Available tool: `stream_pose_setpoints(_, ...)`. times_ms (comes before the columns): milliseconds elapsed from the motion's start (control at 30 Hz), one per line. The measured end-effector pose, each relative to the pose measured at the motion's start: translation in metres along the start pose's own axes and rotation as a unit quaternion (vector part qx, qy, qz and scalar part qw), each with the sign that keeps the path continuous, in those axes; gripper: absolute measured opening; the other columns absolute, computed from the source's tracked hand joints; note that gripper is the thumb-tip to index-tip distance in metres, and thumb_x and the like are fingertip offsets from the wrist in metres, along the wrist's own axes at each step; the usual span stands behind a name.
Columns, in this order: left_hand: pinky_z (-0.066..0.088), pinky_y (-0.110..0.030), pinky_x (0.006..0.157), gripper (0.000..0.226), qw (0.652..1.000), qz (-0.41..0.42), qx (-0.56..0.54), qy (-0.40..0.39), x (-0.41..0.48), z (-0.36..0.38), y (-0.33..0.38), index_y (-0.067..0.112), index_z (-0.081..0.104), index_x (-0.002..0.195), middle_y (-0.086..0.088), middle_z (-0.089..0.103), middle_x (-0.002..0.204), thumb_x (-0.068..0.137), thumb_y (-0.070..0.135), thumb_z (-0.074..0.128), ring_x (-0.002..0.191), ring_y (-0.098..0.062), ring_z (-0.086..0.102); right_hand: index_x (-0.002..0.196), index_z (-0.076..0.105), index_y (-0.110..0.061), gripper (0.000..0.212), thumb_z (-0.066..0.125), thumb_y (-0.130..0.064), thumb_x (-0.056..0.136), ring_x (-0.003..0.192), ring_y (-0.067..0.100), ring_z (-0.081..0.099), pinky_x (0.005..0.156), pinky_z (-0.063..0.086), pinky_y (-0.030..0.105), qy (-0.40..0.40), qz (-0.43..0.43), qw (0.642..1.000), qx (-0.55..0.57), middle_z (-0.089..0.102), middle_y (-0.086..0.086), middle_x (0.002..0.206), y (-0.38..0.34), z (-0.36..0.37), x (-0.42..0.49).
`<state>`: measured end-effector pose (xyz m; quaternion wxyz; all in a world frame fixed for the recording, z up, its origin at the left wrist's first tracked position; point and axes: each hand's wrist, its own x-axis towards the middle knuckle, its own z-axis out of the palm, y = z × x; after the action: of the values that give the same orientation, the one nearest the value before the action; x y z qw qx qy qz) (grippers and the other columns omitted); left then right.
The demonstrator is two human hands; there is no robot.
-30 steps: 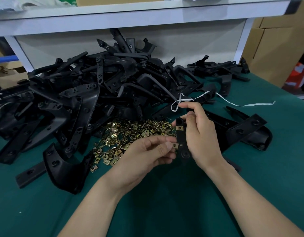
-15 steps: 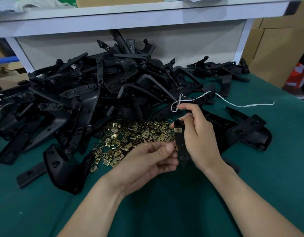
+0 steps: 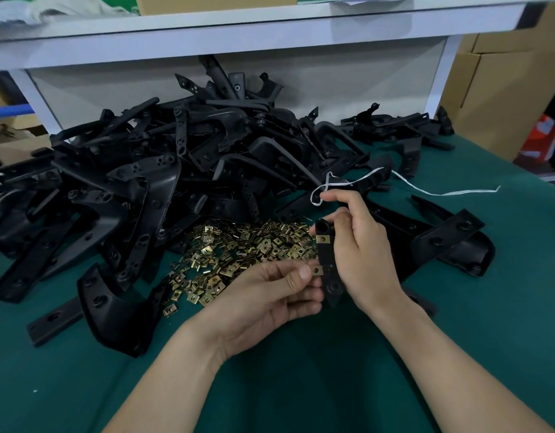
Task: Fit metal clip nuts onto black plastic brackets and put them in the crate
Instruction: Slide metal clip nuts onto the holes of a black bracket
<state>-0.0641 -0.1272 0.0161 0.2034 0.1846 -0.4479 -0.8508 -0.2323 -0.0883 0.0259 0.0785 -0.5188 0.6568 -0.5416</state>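
Observation:
My right hand grips a narrow black plastic bracket upright above the green table. One brass clip nut sits on the bracket's upper part. My left hand pinches a second clip nut with thumb and fingers against the bracket's left edge, lower down. A heap of loose brass clip nuts lies on the table just left of my hands. Behind it rises a big pile of black brackets. No crate is in view.
A white string trails across the table behind my right hand. More black brackets lie to the right. A white shelf frame stands behind the pile, and cardboard boxes at the far right. The green table runs toward me.
The bracket and both hands have drifted slightly lower. My left hand keeps the second clip nut pressed to the bracket's edge.

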Motion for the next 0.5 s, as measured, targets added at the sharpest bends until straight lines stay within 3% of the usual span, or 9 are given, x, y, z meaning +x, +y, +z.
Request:
stream_pose_setpoints(300,0.058,-0.030,0.079,0.024,1.000,-0.013,0.002,-0.003,-0.0006,0.0020,-0.0004,0.000,0.071,0.103,-0.010,0.070,0.092,0.088,0.018,0.068,0.081,-0.017,0.070,0.120,0.055,-0.040,0.032,0.033,-0.026,0.102,0.073,0.009,0.065,0.071,0.054,0.044,0.000,0.003,1.000,0.002,0.071,-0.007,0.088,0.0013,0.0017,-0.0004)
stream_pose_setpoints(500,0.059,-0.029,0.079,0.020,1.000,-0.017,0.007,-0.011,0.0004,0.0006,-0.0012,0.004,0.073,0.099,-0.009,0.071,0.089,0.088,0.019,0.068,0.080,-0.015,0.070,0.122,0.055,-0.034,0.033,0.032,-0.027,0.101,0.067,0.018,0.065,0.068,0.054,0.044,-0.003,-0.008,1.000,0.003,0.071,-0.005,0.085,0.0001,0.0019,-0.0023)
